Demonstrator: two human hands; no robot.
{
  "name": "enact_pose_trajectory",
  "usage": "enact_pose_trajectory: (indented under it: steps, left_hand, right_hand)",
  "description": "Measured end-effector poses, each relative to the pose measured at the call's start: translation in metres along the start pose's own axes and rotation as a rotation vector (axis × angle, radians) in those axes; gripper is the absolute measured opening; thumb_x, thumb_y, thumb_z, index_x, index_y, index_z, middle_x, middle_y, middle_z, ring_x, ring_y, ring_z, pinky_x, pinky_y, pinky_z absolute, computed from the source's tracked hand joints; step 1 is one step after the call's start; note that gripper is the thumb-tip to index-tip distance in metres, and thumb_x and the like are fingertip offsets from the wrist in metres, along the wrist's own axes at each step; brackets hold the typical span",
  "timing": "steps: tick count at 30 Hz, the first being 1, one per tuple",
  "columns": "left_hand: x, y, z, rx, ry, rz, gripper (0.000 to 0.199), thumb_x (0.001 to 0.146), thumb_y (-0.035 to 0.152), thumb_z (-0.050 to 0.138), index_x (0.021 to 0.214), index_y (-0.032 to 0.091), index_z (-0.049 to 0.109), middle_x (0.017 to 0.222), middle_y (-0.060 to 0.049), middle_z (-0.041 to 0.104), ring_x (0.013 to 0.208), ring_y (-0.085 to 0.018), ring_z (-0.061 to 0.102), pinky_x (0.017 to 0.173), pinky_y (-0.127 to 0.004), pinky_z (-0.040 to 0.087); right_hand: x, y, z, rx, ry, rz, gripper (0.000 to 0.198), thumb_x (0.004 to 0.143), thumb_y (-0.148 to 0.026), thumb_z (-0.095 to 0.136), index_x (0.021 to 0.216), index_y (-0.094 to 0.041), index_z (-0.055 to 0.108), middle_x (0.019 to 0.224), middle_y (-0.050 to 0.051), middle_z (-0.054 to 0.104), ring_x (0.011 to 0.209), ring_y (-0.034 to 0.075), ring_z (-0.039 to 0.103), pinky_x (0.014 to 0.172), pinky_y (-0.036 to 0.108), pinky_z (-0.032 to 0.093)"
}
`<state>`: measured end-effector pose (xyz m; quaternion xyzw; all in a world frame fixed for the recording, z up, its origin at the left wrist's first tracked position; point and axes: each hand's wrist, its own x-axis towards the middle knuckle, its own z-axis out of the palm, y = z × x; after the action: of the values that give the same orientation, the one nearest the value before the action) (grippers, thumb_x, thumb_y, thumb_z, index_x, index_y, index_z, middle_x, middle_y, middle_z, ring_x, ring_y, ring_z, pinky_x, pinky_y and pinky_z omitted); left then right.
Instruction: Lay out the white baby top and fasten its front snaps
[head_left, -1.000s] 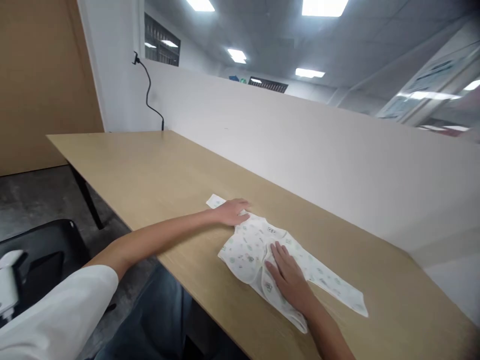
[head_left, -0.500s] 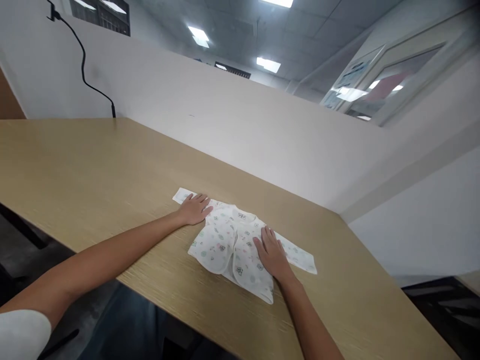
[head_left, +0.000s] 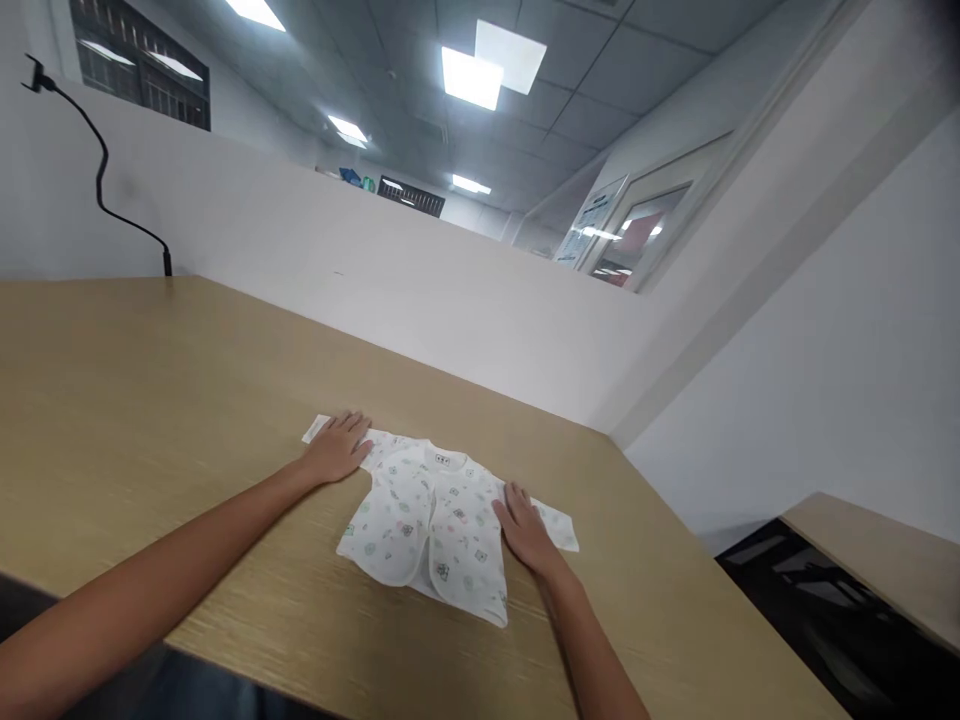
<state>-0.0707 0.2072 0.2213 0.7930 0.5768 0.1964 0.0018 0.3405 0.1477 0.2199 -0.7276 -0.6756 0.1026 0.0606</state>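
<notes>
A small white baby jacket (head_left: 394,515) with a pale animal print lies spread flat, front side up, its collar facing away from me and its two front panels slightly parted. My left hand (head_left: 337,447) rests flat on the left sleeve, fingers stretched out; the cuff pokes out beyond it. On the other side, my right hand (head_left: 525,525) presses flat on the right sleeve near the shoulder, with the rest of that sleeve showing past the fingers. Neither hand grips the cloth.
The jacket lies on a wood-toned table (head_left: 225,400). A white partition wall (head_left: 375,280) runs along its far edge. At the far left corner stands a black gooseneck holder (head_left: 101,170). Another wood-topped piece of furniture (head_left: 885,560) is at the right.
My hands have slid outward along the sleeves, away from the jacket's body, the left one toward its cuff. The view has tilted up and shifted right.
</notes>
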Motion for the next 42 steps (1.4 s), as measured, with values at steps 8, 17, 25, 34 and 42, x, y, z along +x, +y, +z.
enact_pose_trajectory:
  steps: [8,17,25,34,42]
  left_hand:
    - [-0.003,0.007,-0.006,0.022,-0.226,-0.034,0.065,0.105,0.053,0.019,0.160,0.022,0.037,0.170,-0.009,0.025,0.158,-0.032,0.020,0.125,-0.057,0.016]
    - [0.003,-0.001,-0.014,0.099,-0.183,-0.105,0.065,0.105,0.053,0.022,0.158,0.020,0.041,0.168,-0.011,0.031,0.155,-0.033,0.026,0.123,-0.059,0.021]
    - [-0.007,0.052,-0.018,-0.035,0.074,0.163,0.058,0.105,0.047,0.033,0.149,0.014,0.052,0.163,-0.015,0.040,0.153,-0.032,0.033,0.126,-0.052,0.026]
    - [-0.032,0.088,0.002,-0.121,-0.216,0.507,0.064,0.106,0.049,0.033,0.158,0.012,0.036,0.168,-0.016,0.026,0.157,-0.027,0.023,0.127,-0.043,0.025]
    - [-0.037,0.087,0.003,-0.039,-0.243,0.506,0.070,0.105,0.057,0.030,0.161,0.014,0.029,0.169,-0.018,0.020,0.158,-0.031,0.017,0.127,-0.049,0.019]
  right_hand:
    - [0.002,0.006,-0.007,-0.040,0.016,0.058,0.067,0.107,-0.046,0.023,0.164,-0.011,0.024,0.171,0.012,0.015,0.159,0.028,0.010,0.129,0.051,0.012]
    - [0.011,0.045,-0.012,-0.021,0.051,0.021,0.069,0.106,-0.050,0.028,0.163,-0.012,0.028,0.169,0.015,0.019,0.158,0.031,0.015,0.128,0.055,0.015]
    - [0.002,-0.007,-0.007,0.197,0.448,-0.282,0.063,0.101,-0.044,0.043,0.152,-0.007,0.046,0.168,0.020,0.020,0.157,0.032,0.020,0.127,0.051,0.025]
    - [-0.020,-0.080,0.019,0.112,0.170,-0.553,0.060,0.103,-0.036,0.039,0.153,-0.004,0.046,0.161,0.018,0.038,0.153,0.029,0.033,0.127,0.048,0.029]
    - [-0.030,-0.079,0.019,-0.022,0.080,-0.506,0.069,0.105,-0.044,0.033,0.162,-0.005,0.027,0.168,0.016,0.016,0.158,0.030,0.013,0.129,0.053,0.021]
